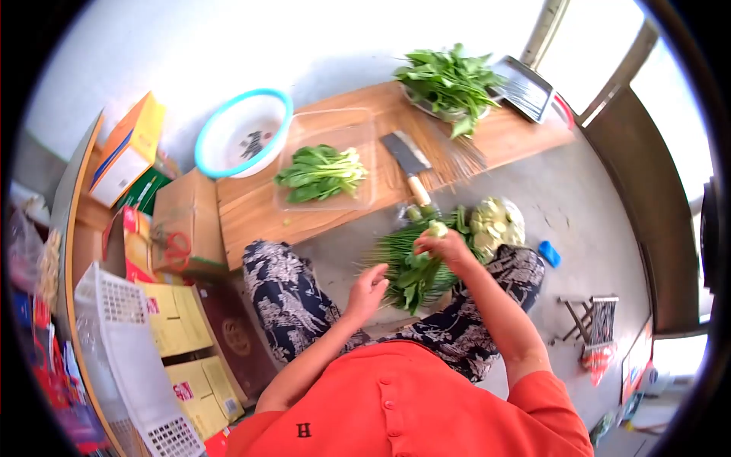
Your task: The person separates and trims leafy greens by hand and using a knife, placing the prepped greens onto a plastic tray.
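Observation:
My right hand [445, 248] is closed around a leafy green vegetable [417, 276], its pale stem end up and its dark leaves hanging down. To the left, my left hand [368, 292] has loosely bent fingers a little apart and holds nothing that I can see. Below both hands lies a heap of long thin greens [396, 250], partly covered by the leaves. Just right of my right hand is a bag of pale cut pieces [499, 222]. Beyond the hands, trimmed leafy greens [320, 174] lie in a clear plastic tray [368, 126] on a low wooden table [304, 226].
A cleaver [407, 154] rests on the table, handle past the front edge. A blue-rimmed basin [282, 103] and a heaped plate of greens [449, 80] stand farther back. Cardboard boxes [186, 217] crowd the left. On the right are a folding stool [590, 324] and a blue object [549, 254].

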Available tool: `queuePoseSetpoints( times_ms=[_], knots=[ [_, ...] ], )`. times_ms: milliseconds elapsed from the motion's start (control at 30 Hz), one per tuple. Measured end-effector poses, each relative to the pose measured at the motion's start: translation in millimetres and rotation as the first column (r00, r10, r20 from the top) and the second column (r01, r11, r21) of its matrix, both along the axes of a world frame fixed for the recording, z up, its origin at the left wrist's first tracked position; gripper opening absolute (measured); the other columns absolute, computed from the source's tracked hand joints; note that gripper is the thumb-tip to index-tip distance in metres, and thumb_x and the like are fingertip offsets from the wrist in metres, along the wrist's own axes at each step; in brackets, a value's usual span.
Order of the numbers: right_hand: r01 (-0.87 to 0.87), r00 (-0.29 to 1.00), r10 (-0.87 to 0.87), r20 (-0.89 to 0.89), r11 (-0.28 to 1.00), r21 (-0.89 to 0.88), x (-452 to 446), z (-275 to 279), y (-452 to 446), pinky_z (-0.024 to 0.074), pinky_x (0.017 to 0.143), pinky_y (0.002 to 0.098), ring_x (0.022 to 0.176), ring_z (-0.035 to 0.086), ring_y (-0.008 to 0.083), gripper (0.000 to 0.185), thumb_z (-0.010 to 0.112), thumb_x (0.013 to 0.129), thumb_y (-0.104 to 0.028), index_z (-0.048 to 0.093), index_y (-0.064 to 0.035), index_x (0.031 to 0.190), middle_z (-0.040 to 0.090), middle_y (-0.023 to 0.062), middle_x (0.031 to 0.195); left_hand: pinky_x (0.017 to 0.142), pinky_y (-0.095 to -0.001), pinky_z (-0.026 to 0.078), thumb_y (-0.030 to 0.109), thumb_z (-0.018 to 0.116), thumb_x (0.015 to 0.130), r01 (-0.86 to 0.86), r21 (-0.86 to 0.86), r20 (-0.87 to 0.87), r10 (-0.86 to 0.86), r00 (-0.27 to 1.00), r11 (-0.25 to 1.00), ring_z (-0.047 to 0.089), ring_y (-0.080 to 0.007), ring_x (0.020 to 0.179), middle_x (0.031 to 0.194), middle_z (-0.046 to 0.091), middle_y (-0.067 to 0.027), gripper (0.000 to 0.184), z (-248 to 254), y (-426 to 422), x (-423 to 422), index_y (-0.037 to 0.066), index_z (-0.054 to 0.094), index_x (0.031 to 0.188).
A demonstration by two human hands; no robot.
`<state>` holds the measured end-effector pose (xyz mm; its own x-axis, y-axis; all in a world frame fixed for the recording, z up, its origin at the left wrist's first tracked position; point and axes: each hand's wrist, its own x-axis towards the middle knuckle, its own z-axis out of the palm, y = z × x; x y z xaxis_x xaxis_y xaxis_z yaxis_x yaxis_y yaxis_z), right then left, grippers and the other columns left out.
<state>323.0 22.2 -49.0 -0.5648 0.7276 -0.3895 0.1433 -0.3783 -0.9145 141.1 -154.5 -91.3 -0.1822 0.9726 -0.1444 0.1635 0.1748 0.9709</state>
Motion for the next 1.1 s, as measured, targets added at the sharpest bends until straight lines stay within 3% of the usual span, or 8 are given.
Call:
queuePoseSetpoints(
  times_ms=[133,233,400,467,600,633,833,1100],
  knots=[
    [-0.162,0.984,0.160,-0.073,0.987,-0.019,-15.8,0.8,-38.7,0.0457,0.060,0.0226,0.071,0.063,0.0104,0.015,0.069,0.083,-0.020,0.068,-0.0057,0.089,0.070,0.0058,0.084,0.080,-0.0295,0.049,0.012,0.064,0.086,-0.040,0.207,-0.202,0.083,0.976,0.977,0.064,-0.0195,0.097,0.114,0.065,-0.0133,0.054,-2.3,9.3,4.2,0.007,0.045,0.137],
    [-0.127,0.985,0.125,-0.119,0.992,-0.008,-21.3,3.4,-51.0,0.0457,0.059,0.0224,0.068,0.059,0.0093,0.013,0.072,0.080,-0.013,0.067,-0.0038,0.087,0.068,0.0044,0.080,0.083,-0.0293,0.049,0.013,0.063,0.088,0.049,0.046,-0.039,-0.047,0.998,0.998,0.061,-0.0155,0.098,0.117,0.064,-0.0131,0.057,9.9,13.2,7.8,0.006,0.042,0.140],
    [-0.168,0.974,0.154,-0.166,0.983,-0.076,-15.8,-0.3,-44.5,0.0462,0.061,0.0242,0.072,0.062,0.0109,0.011,0.069,0.082,-0.011,0.065,-0.0037,0.089,0.067,0.0044,0.081,0.083,-0.0279,0.048,0.011,0.061,0.090,0.042,0.108,0.124,-0.056,0.991,0.993,0.061,-0.0122,0.093,0.111,0.066,-0.0095,0.052,-12.7,17.0,5.8,0.000,0.042,0.138],
    [-0.164,0.977,0.151,-0.152,0.984,-0.077,-22.2,0.1,-49.7,0.0464,0.062,0.0243,0.072,0.063,0.0110,0.014,0.070,0.082,-0.012,0.065,-0.0035,0.091,0.067,0.0041,0.081,0.083,-0.0261,0.048,0.010,0.059,0.092,0.075,-0.003,0.239,-0.072,0.968,0.997,0.062,-0.0113,0.095,0.108,0.066,-0.0084,0.048,-1.7,13.4,1.5,0.000,0.043,0.136],
    [-0.168,0.983,0.165,-0.083,0.985,-0.035,-27.6,-28.0,-45.6,0.0463,0.058,0.0219,0.070,0.061,0.0088,0.018,0.067,0.082,-0.011,0.065,-0.0037,0.099,0.067,0.0018,0.084,0.079,-0.0254,0.049,0.012,0.058,0.092,0.007,0.056,0.126,-0.014,0.992,0.998,0.062,-0.0101,0.089,0.100,0.067,-0.0051,0.033,-33.5,14.5,-8.2,-0.003,0.056,0.122],
    [-0.192,0.972,0.178,-0.154,0.978,-0.083,-27.2,-25.4,-46.7,0.0464,0.058,0.0224,0.071,0.063,0.0098,0.023,0.067,0.083,-0.013,0.062,-0.0025,0.103,0.067,0.0027,0.085,0.077,-0.0224,0.047,0.010,0.055,0.094,0.056,-0.025,0.311,-0.045,0.949,0.998,0.061,-0.0091,0.084,0.099,0.066,-0.0032,0.027,-5.0,13.7,-7.7,-0.003,0.057,0.118],
    [-0.140,0.983,0.122,-0.134,0.981,-0.135,-24.2,-23.1,-49.2,0.0463,0.061,0.0238,0.072,0.064,0.0121,0.032,0.066,0.084,-0.011,0.058,0.0009,0.113,0.067,0.0062,0.087,0.065,-0.0236,0.048,0.008,0.055,0.092,-0.038,-0.088,0.370,0.068,0.926,0.995,0.060,-0.0094,0.070,0.081,0.064,-0.0035,0.019,7.0,7.9,-22.7,-0.003,0.061,0.106],
    [-0.077,0.997,0.073,-0.029,0.986,-0.149,-13.5,-29.6,-47.2,0.0468,0.063,0.0251,0.067,0.061,0.0123,0.028,0.066,0.087,-0.013,0.059,-0.0009,0.110,0.065,0.0062,0.084,0.064,-0.0212,0.049,0.008,0.056,0.093,-0.091,-0.140,0.336,0.134,0.932,0.986,0.061,-0.0094,0.069,0.087,0.065,-0.0045,0.020,23.5,1.5,-97.4,0.000,0.062,0.111]
  ],
)
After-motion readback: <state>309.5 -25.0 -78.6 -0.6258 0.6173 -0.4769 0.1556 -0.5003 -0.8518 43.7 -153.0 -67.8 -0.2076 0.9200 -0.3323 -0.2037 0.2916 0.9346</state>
